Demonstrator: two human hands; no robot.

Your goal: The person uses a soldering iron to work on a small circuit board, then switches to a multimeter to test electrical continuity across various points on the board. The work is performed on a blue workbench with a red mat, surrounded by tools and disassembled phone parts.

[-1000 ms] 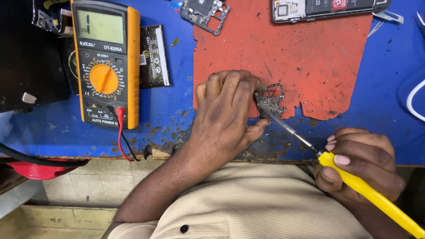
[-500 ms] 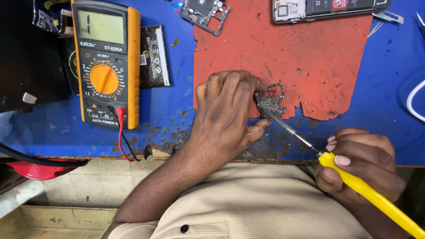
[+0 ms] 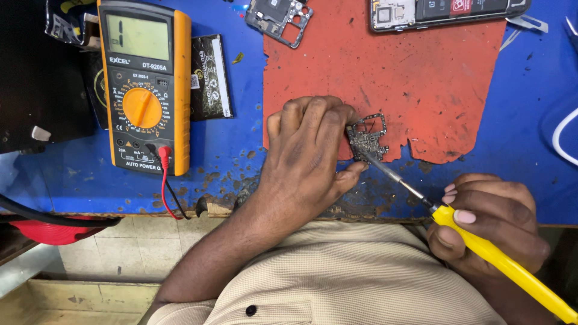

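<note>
Fingers of the left hand (image 3: 307,159) curl down over the near edge of the red mat (image 3: 409,78), pinning a small circuit board (image 3: 367,137) against it with fingertips and thumb; the board peeks out on the right of the hand. The right hand (image 3: 490,219) is closed around the yellow handle of a soldering iron (image 3: 481,247), whose thin metal tip slants up to the left and touches the board's lower edge. Mat and board lie on a blue surface (image 3: 235,150) spotted with dark burn marks along its front edge.

Well to the left stands an orange-and-grey multimeter (image 3: 144,84) with a red lead (image 3: 164,180) plugged into its base and trailing off the surface. Just beside the meter, to its right, lies a flat black battery (image 3: 211,78). At the far edge sit a bare phone frame (image 3: 278,19) and an opened phone (image 3: 445,11), both partly on the mat. Tweezers (image 3: 524,25) rest near the phone's right end.
</note>
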